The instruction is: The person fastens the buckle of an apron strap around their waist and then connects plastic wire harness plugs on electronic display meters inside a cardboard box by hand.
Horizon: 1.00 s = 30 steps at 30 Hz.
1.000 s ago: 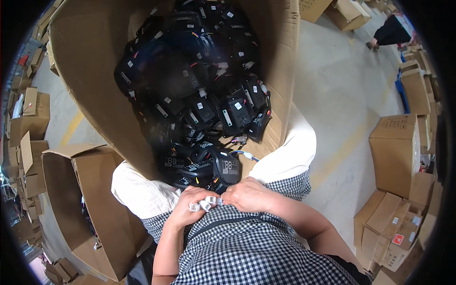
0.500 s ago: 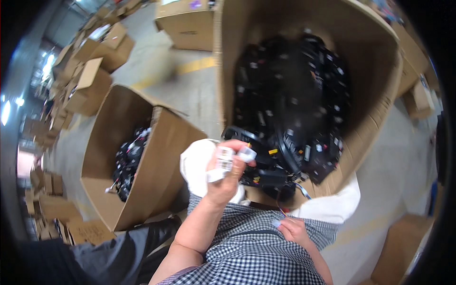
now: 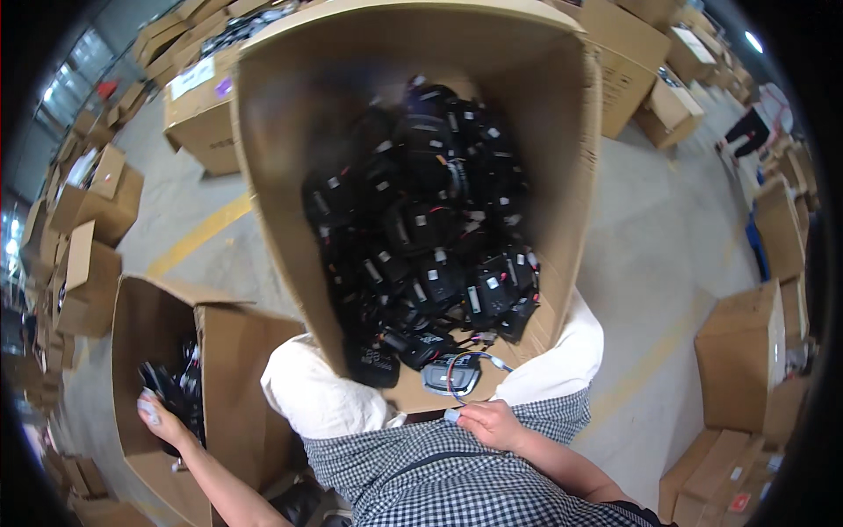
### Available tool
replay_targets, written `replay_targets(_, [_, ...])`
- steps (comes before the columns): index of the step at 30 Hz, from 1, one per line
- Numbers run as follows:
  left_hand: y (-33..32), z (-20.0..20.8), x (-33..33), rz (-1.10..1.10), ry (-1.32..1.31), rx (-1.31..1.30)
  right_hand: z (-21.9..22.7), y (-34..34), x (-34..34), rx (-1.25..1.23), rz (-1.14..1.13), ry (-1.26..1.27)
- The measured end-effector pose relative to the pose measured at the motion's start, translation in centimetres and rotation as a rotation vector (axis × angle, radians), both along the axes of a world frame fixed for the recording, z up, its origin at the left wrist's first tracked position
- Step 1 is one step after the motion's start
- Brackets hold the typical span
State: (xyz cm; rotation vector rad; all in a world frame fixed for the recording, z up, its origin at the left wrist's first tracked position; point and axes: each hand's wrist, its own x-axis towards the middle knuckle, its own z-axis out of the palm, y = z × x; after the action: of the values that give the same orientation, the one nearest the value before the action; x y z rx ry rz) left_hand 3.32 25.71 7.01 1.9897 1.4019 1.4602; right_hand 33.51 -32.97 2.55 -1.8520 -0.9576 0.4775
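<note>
My left hand (image 3: 158, 423) reaches over the smaller cardboard box (image 3: 250, 378) at the left, fingers closed on a dark plastic part (image 3: 158, 383). White wrapping or labels show at its fingers; which, I cannot tell. At my lap my right hand (image 3: 492, 425) is closed in a pinch, with a pale blue piece (image 3: 452, 415) at the fingertips. A thin multicoloured cable (image 3: 450, 378) runs down to those fingers. It loops over a grey-and-black oval device (image 3: 460, 372) on the near cardboard of the big box (image 3: 571, 220). Inside that box lies a heap of black plastic parts (image 3: 421, 220).
White cloth (image 3: 325, 391) covers my knees on both sides of the big box. Cardboard boxes (image 3: 746, 351) stand to the right, and more (image 3: 92, 281) to the left. Far right, another person (image 3: 762, 123) bends by some boxes. Yellow lines cross the grey floor (image 3: 641, 263).
My left hand has moved from the big box's near edge to the smaller box at the left, carrying the dark part. The view has turned right. My right hand stays at my lap.
</note>
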Motion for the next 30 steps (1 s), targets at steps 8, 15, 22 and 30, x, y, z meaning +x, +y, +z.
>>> replay_targets(8, [-3.4, -0.1, 4.5, -0.087, 0.436, -0.748, -0.4, 2.3, 9.0, 0.18, -0.275, 0.734])
replay_targets(15, [-13.2, 6.8, 19.9, -0.52, -0.018, -0.162, -4.9, 12.1, 24.5, 0.76, -0.695, 1.21])
replay_targets(22, [-26.6, 7.8, 26.8, -0.992, 0.231, -0.002, -3.3, 14.9, 24.1, 0.665, -0.496, 0.746])
replay_targets(30, [-37.7, -3.7, 29.0, -1.269, 0.508, -0.401, -5.3, 7.5, 3.6, 0.083, -0.064, -0.138])
